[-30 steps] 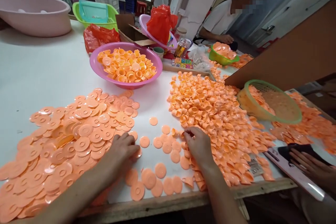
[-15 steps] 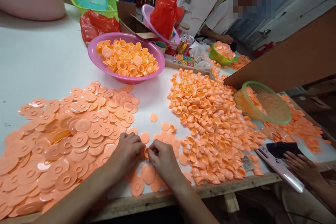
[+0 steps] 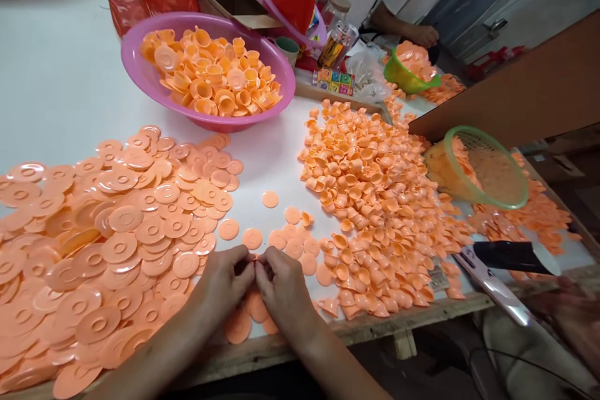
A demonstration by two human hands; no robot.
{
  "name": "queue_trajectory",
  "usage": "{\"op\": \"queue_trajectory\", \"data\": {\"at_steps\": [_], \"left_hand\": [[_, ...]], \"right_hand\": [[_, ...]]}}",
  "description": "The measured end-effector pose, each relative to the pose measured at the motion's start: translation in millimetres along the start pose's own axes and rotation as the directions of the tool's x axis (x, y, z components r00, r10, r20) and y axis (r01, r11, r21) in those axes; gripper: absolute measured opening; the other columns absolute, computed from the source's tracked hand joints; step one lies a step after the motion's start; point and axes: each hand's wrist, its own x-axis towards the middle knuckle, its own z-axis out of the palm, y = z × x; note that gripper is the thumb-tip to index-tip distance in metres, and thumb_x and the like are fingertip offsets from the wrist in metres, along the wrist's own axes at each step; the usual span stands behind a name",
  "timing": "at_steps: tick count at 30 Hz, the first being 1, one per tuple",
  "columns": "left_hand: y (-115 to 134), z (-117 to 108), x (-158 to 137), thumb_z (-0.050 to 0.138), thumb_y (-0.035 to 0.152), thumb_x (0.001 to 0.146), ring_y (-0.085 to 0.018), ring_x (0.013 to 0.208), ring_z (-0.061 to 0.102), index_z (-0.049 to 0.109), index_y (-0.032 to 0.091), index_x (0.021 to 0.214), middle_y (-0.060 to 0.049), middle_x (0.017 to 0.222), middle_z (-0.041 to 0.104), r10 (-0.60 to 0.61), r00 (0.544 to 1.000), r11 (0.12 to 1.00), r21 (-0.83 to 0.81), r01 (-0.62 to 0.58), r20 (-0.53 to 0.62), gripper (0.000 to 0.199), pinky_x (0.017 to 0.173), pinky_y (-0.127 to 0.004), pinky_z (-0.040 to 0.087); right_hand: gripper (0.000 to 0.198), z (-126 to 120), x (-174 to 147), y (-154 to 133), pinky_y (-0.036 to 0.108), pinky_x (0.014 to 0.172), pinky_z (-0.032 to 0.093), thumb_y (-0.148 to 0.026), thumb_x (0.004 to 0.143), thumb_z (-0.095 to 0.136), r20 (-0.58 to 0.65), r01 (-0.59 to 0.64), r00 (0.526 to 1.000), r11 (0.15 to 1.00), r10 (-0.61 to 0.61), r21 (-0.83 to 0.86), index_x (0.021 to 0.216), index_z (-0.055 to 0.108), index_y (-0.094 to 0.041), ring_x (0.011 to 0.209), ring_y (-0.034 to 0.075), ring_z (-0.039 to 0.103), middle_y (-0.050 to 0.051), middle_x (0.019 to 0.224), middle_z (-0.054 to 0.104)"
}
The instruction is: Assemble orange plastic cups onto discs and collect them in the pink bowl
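My left hand point(image 3: 229, 278) and my right hand point(image 3: 280, 278) meet fingertip to fingertip near the table's front edge. Both are closed in a pinch on a small orange toy cup point(image 3: 255, 257), which the fingers mostly hide. Beneath and beside them lie flat orange plastic discs point(image 3: 238, 325). To the left spreads a heap of orange saucer-like discs with a ring in the middle point(image 3: 125, 219). On the right is a large pile of small orange toy cups point(image 3: 370, 200). A loose toy cup point(image 3: 306, 219) lies by some discs beyond my right hand.
A pink basin point(image 3: 140, 84) behind the discs holds orange cups and saucers. Further right stand a green mesh basket point(image 3: 492, 169) and a brown cardboard panel point(image 3: 525, 94). A pink-and-black handheld device point(image 3: 497, 287) lies at the right edge, near a co-worker's blurred hand point(image 3: 572, 319).
My view has shifted down and closer. My fingertips have come together over the toy cup, which showed more before. The co-worker's hand at right has drawn back from the device.
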Motion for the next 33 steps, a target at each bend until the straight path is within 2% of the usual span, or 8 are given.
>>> {"op": "queue_trajectory", "data": {"at_steps": [5,9,14,18,21,24,28,33], "left_hand": [[4,-1,0,0.049,0.025,0.079,-0.014,0.054,0.056,0.059,0.018,0.065,0.001,0.055,0.059,0.058,0.998,0.989,0.139,-0.052,-0.038,0.018,0.052,-0.023,0.035],[-3,-21,-12,0.05,0.038,0.086,-0.015,0.052,0.059,0.066,0.019,0.101,0.001,0.061,0.065,0.123,0.987,0.992,0.024,-0.121,-0.103,0.03,0.055,-0.025,0.044],[-31,-65,-38,0.051,0.039,0.088,-0.021,0.084,0.064,0.07,0.023,0.092,-0.003,0.091,0.072,0.265,0.891,0.927,0.352,-0.129,-0.37,0.025,0.075,-0.031,0.049],[-42,-74,-39,0.054,0.032,0.088,-0.025,0.095,0.057,0.071,0.024,0.101,-0.006,0.1,0.068,0.446,0.837,0.743,0.653,-0.147,-0.318,0.023,0.081,-0.036,0.046],[-39,-58,-30,0.052,0.027,0.089,-0.024,0.088,0.054,0.073,0.025,0.1,-0.007,0.095,0.065,0.473,0.843,0.659,0.738,-0.147,-0.255,0.023,0.076,-0.036,0.043],[-33,-35,-19,0.05,0.018,0.089,-0.023,0.089,0.054,0.074,0.028,0.092,-0.007,0.097,0.064,0.506,0.853,0.608,0.756,-0.244,-0.132,0.026,0.076,-0.036,0.039],[-29,-21,-16,0.05,0.009,0.085,-0.023,0.097,0.055,0.069,0.028,0.105,-0.007,0.11,0.063,0.526,0.85,0.61,0.707,-0.358,-0.023,0.033,0.08,-0.038,0.037],[-27,-34,-22,0.055,0.016,0.085,-0.027,0.104,0.053,0.065,0.024,0.108,-0.008,0.114,0.063,0.449,0.885,0.651,0.724,-0.228,-0.124,0.027,0.081,-0.04,0.034]], "right_hand": [[0.013,2,1,11,0.021,0.051,0.042,-0.011,0.079,0.05,0.067,-0.079,0.995,0.982,0.069,0.17,0.069,0.054,-0.018,0.057,0.014,0.059,0.0,0.063,0.062],[0.013,-19,34,1,0.018,0.038,0.036,-0.01,0.072,0.054,0.177,-0.168,0.975,0.963,0.132,0.21,0.062,0.054,-0.018,0.038,0.01,0.051,-0.005,0.046,0.053],[0.01,-80,135,-77,0.021,0.047,0.047,-0.021,0.082,0.06,-0.115,0.154,0.986,0.912,-0.119,0.38,0.074,0.062,-0.015,0.045,0.011,0.057,-0.002,0.054,0.06],[0.017,-117,179,-109,0.028,0.064,0.052,-0.021,0.084,0.064,-0.393,0.312,0.897,0.919,-0.202,0.24,0.099,0.065,-0.015,0.06,0.012,0.062,0.0,0.072,0.064],[0.008,-117,151,-73,0.031,0.072,0.049,-0.021,0.08,0.066,-0.306,0.222,0.916,0.963,-0.26,-0.153,0.085,0.07,-0.017,0.069,0.016,0.063,0.001,0.071,0.065],[0.015,-106,100,-10,0.031,0.07,0.047,-0.024,0.079,0.067,-0.179,0.031,0.979,0.941,-0.096,-0.338,0.091,0.072,-0.016,0.073,0.019,0.063,0.005,0.077,0.068],[0.017,-97,56,47,0.029,0.068,0.045,-0.022,0.077,0.064,-0.149,-0.105,0.987,0.944,0.061,-0.314,0.089,0.073,-0.016,0.075,0.019,0.063,0.006,0.082,0.069],[0.018,-94,56,56,0.028,0.068,0.046,-0.032,0.077,0.063,-0.165,-0.108,0.983,0.984,0.084,-0.139,0.082,0.072,-0.017,0.072,0.018,0.063,0.006,0.08,0.071]]}}
